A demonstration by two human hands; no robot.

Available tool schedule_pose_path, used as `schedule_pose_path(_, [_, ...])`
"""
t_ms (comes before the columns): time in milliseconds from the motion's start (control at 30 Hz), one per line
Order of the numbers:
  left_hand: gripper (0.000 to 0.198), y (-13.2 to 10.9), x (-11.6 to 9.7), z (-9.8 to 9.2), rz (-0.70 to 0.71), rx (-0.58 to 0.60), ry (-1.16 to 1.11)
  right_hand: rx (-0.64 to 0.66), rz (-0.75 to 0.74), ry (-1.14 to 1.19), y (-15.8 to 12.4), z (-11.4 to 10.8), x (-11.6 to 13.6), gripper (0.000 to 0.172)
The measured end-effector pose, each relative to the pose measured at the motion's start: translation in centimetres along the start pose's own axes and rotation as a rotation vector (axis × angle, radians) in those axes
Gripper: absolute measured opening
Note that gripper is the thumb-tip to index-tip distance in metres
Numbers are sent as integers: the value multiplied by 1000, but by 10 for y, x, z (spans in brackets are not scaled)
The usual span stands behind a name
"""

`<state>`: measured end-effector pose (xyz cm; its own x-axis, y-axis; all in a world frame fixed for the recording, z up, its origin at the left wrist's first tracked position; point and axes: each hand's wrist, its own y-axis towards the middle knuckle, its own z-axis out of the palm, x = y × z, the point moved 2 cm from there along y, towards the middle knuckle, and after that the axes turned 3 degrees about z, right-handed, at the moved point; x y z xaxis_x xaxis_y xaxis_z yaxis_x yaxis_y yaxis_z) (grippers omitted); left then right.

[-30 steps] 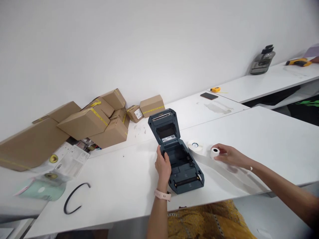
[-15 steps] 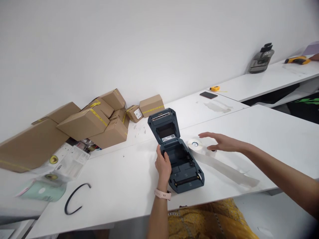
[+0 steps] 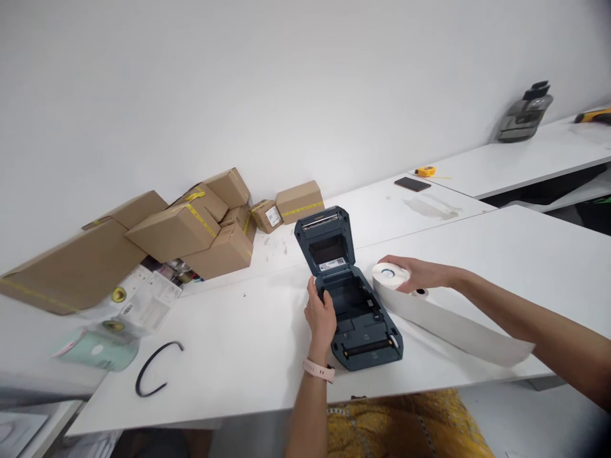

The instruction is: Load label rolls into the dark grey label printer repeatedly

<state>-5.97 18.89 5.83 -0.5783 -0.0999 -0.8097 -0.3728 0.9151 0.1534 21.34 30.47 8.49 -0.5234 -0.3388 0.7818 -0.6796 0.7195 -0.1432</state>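
A dark blue-grey label printer (image 3: 356,312) lies on the white table with its lid (image 3: 324,238) raised, showing a hollow bay and a black roller. My left hand (image 3: 321,315) holds the printer's left side near the hinge. Right of the printer, my right hand (image 3: 413,275) is closed around a roll of white labels (image 3: 389,277), fingers over its far and right sides. A long loose strip (image 3: 458,331) trails from the roll toward the table's front right. Partly hidden behind the hand is a small dark-centred object (image 3: 421,292).
Cardboard boxes (image 3: 172,232) are piled at the back left by the wall. A black headband (image 3: 155,369), a mint-green pouch (image 3: 102,350) and clear packets (image 3: 147,299) lie at left. Farther back are a phone (image 3: 413,184), a yellow tape measure (image 3: 424,172) and a bottle (image 3: 525,114).
My right hand has moved in and closed on the label roll, and the loose strip has shifted and lifted somewhat. My left hand stays on the printer. The view has turned slightly left.
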Motion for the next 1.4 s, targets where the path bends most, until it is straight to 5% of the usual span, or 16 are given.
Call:
schedule_pose_path(167, [44, 7, 5, -6, 42, 25, -4, -75, -94, 102, -12, -4, 56, 66])
schedule_pose_path(400, [22, 24, 14, -21, 90, 136, -25, 212, -279, -135, 35, 44, 110, 66])
schedule_pose_path(933, [25, 20, 14, -22, 112, 150, -65, 376, -128, -505, 84, 70, 99, 90])
schedule_pose_path(1400, [27, 10, 9, -13, 96, 149, -31, 374, -70, -547, 104, 82, 86, 80])
